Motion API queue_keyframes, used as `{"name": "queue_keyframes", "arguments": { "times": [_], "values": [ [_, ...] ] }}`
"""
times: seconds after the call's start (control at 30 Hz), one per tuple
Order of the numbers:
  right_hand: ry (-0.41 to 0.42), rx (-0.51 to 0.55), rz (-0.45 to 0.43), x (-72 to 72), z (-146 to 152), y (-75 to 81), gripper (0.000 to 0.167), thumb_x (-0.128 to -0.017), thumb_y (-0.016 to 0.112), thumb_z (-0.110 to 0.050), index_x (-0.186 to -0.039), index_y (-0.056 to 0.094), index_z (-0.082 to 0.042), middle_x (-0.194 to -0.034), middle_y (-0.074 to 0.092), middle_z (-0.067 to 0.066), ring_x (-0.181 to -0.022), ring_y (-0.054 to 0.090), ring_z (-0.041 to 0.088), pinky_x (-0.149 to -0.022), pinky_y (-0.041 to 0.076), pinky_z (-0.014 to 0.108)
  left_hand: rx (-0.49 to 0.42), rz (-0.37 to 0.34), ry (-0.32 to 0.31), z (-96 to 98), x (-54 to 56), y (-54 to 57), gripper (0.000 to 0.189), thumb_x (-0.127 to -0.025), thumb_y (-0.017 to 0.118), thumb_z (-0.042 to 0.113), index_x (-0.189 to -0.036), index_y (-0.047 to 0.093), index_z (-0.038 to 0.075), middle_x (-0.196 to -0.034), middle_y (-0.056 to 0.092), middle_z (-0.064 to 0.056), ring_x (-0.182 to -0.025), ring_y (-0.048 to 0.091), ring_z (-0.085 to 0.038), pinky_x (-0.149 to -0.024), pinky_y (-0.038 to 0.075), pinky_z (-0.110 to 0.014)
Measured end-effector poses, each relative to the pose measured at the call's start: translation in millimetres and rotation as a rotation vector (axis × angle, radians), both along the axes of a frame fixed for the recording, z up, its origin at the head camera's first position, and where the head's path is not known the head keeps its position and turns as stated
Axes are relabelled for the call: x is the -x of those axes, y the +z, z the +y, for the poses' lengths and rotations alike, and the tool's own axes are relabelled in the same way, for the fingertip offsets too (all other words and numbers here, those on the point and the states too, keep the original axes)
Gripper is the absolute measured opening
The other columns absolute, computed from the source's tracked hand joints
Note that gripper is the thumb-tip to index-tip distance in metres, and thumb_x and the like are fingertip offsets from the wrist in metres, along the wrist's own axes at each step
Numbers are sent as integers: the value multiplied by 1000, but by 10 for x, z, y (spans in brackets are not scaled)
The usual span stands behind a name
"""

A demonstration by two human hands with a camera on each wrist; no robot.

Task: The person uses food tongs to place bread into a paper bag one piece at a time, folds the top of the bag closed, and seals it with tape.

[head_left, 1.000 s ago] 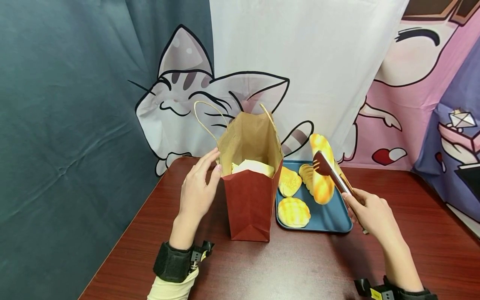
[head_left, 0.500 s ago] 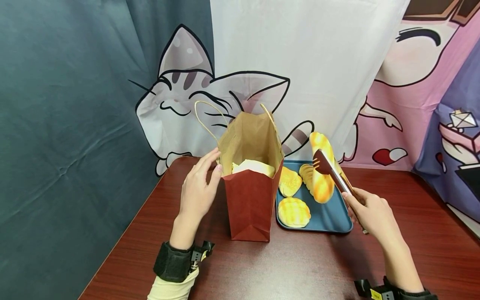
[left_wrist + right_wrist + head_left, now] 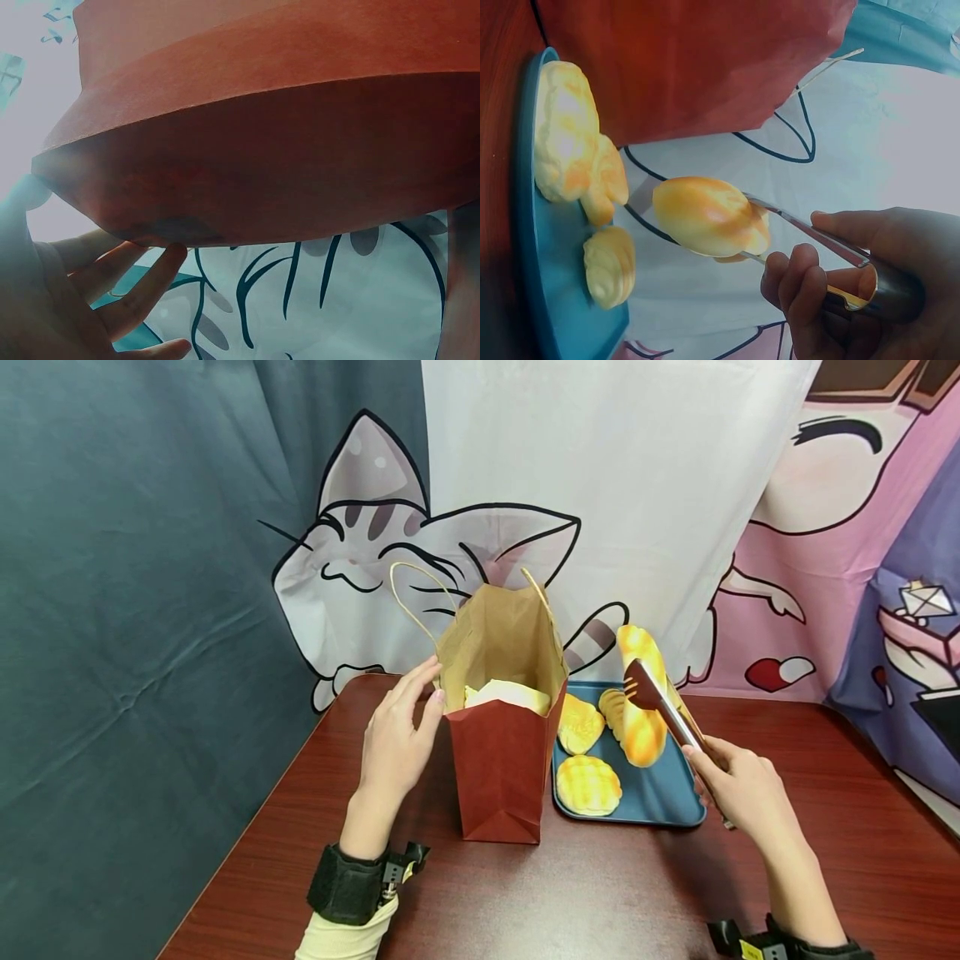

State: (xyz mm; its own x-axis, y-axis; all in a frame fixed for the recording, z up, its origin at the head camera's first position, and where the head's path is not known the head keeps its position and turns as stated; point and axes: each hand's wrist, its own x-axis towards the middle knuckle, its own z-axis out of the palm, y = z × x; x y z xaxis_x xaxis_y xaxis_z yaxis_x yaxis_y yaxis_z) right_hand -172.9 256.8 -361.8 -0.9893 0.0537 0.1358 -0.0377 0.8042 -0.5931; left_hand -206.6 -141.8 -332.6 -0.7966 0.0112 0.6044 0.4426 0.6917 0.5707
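A red paper bag point(image 3: 497, 768) with twisted handles stands upright on the table, its mouth open and a pale yellow piece point(image 3: 510, 695) showing inside. My left hand point(image 3: 396, 735) touches the bag's left side near the rim, fingers extended; the left wrist view shows its fingertips against the red paper. In my right hand point(image 3: 742, 785) I grip metal tongs point(image 3: 667, 710), which clasp a long golden loaf of bread point(image 3: 643, 735). The right wrist view shows the loaf point(image 3: 705, 214) between the tongs' ends, raised above the blue tray point(image 3: 660, 806).
On the tray lie a round scored bun point(image 3: 588, 785), a second yellow bun point(image 3: 579, 725) behind it and a ridged roll point(image 3: 613, 710) partly behind the loaf. The tray sits right beside the bag. A printed curtain point(image 3: 615, 468) hangs behind the table point(image 3: 600, 893).
The loaf in the tongs has risen slightly and shifted a touch left. My left hand and the bag stay where they were.
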Motion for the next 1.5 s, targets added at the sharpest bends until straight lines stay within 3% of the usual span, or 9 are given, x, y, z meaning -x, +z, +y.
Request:
{"name": "queue_keyframes", "arguments": {
  "times": [0.53,0.77,1.27,1.5],
  "values": [
    [21,4,29,-19,-24,-6,53,-101,44,-56,-125,60,-11,-65,64,1,-50,56,9,-40,44,32,2,-4,1,1,-3,6,44,-103,46,41,-140,59,21,-149,53,10,-134,54,-22,-104,46,-53],
    [16,6,47,-27,-32,4,50,-102,45,-52,-128,59,-11,-66,65,2,-51,57,10,-42,42,31,6,-9,0,-1,-2,16,43,-103,46,41,-141,58,24,-149,53,10,-135,53,-21,-105,46,-52],
    [54,57,49,-30,-107,-25,49,-102,46,-52,-123,60,-10,-63,61,3,-48,52,11,-38,44,31,-3,-9,-2,6,-10,-30,44,-103,47,39,-141,58,19,-150,52,8,-137,51,-23,-106,45,-54],
    [50,66,62,-13,-93,54,51,-101,47,-54,-124,60,-11,-65,62,3,-51,57,14,-38,44,32,-9,5,-1,26,-9,-29,44,-104,47,40,-140,59,19,-150,52,9,-138,51,-22,-106,45,-54]
  ]
}}
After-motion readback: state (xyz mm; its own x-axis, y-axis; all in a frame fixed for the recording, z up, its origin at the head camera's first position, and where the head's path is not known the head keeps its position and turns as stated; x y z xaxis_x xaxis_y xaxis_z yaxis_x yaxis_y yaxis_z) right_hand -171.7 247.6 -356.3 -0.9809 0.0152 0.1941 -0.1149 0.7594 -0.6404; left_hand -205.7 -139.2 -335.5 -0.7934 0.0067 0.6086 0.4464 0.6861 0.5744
